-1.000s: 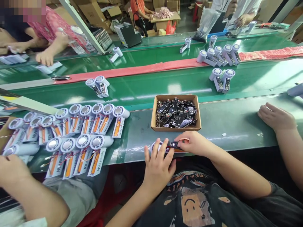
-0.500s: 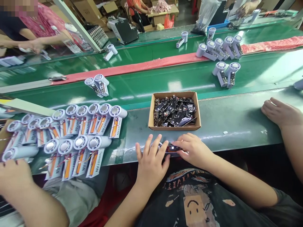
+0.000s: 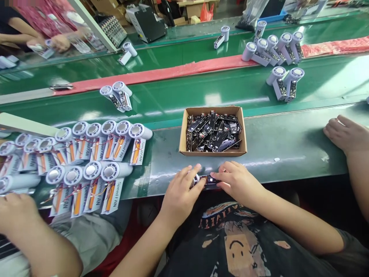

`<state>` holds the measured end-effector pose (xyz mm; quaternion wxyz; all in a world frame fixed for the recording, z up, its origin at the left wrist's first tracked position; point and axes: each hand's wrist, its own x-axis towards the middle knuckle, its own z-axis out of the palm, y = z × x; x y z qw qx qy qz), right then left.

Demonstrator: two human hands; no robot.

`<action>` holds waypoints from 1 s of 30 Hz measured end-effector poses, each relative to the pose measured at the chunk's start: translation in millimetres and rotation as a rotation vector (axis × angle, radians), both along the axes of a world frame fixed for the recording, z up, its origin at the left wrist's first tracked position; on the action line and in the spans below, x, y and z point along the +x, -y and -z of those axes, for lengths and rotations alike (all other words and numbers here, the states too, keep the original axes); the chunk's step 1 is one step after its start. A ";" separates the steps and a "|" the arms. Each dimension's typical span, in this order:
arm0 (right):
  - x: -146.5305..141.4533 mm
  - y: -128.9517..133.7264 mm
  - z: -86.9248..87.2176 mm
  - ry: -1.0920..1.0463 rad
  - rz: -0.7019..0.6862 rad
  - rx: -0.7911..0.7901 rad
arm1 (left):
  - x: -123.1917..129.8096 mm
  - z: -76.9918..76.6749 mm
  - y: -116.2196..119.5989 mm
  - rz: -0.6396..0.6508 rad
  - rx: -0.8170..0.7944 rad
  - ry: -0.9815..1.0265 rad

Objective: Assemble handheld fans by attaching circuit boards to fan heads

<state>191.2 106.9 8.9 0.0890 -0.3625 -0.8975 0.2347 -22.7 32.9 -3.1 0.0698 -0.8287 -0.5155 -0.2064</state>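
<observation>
**Fitting, it seems**

The circuit board (image 3: 212, 179) sits beside the fan head (image 3: 195, 180) at the bench's (image 3: 288, 142) near edge. Left hand (image 3: 179, 192) bends over the fan head, right hand (image 3: 240, 179) touches the board; whether fingers clamp, I can't tell. Next wants careful alignment.

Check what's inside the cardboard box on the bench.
The cardboard box holds a jumble of black circuit boards. The upper ones show; they cover the bottom and anything beneath them.
</observation>
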 end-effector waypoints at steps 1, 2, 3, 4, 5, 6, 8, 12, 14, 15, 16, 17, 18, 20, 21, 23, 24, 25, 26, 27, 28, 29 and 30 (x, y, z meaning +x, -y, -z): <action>-0.2 -2.0 -1.1 -0.002 -0.002 -0.037 | -1.2 -0.6 0.0 0.014 -0.003 -0.022; -0.4 -4.3 -2.4 -0.011 -0.002 -0.080 | -1.6 -1.8 0.0 0.017 -0.017 -0.039; -0.7 -6.7 -3.8 -0.026 -0.001 -0.126 | -1.0 -3.7 -0.1 0.009 -0.037 -0.048; -1.1 -9.3 -5.3 -0.045 -0.001 -0.172 | 0.6 -6.2 -0.2 -0.010 -0.060 -0.050; -1.6 -11.9 -6.7 -0.066 -0.003 -0.210 | 2.8 -9.0 -0.4 -0.035 -0.082 -0.049; -2.2 -14.4 -7.9 -0.083 -0.006 -0.234 | 5.5 -11.7 -0.4 -0.062 -0.099 -0.050; -3.1 -18.8 -8.8 -0.104 -0.020 -0.233 | 11.2 -16.2 0.0 -0.114 -0.120 -0.062; -2.2 -25.0 -3.8 -0.139 -0.030 -0.159 | 18.6 -16.3 4.0 -0.165 -0.115 -0.071; -0.7 -27.0 -0.3 -0.186 -0.049 -0.160 | 19.8 -12.6 6.7 -0.156 -0.079 -0.048; -0.1 -27.8 0.9 -0.208 -0.062 -0.165 | 20.2 -10.5 7.9 -0.146 -0.061 -0.036; 0.4 -28.4 1.6 -0.225 -0.074 -0.168 | 20.6 -8.5 8.9 -0.137 -0.051 -0.028; 0.6 -28.9 1.9 -0.236 -0.083 -0.166 | 21.3 -6.7 9.5 -0.134 -0.052 -0.025; 0.6 -29.2 1.9 -0.239 -0.087 -0.163 | 22.2 -5.4 10.0 -0.138 -0.064 -0.029; 0.2 -29.3 1.3 -0.232 -0.087 -0.147 | 24.8 -4.2 10.3 -0.161 -0.096 -0.044; 0.0 -29.1 1.0 -0.223 -0.086 -0.130 | 26.2 -4.5 10.5 -0.172 -0.109 -0.052; -0.1 -28.6 0.6 -0.195 -0.090 -0.073 | 28.1 -6.5 10.9 -0.193 -0.129 -0.063; 0.1 -28.3 0.5 -0.177 -0.093 -0.036 | 28.0 -8.2 11.1 -0.196 -0.140 -0.065; 0.4 -28.1 0.2 -0.160 -0.097 0.000 | 26.9 -10.1 11.3 -0.187 -0.153 -0.060; 0.9 -27.9 -0.2 -0.144 -0.103 0.029 | 24.7 -12.0 11.3 -0.166 -0.163 -0.044; 1.2 -27.7 -0.9 -0.132 -0.110 0.050 | 21.5 -13.6 11.2 -0.140 -0.168 -0.019; 1.4 -27.4 -1.7 -0.121 -0.119 0.062 | 17.4 -14.7 11.0 -0.120 -0.165 0.012; 1.0 -27.0 -2.8 -0.112 -0.129 0.068 | 12.9 -15.0 10.6 -0.114 -0.159 0.045; 0.2 -26.4 -4.1 -0.103 -0.140 0.068 | 8.4 -14.5 10.1 -0.125 -0.161 0.078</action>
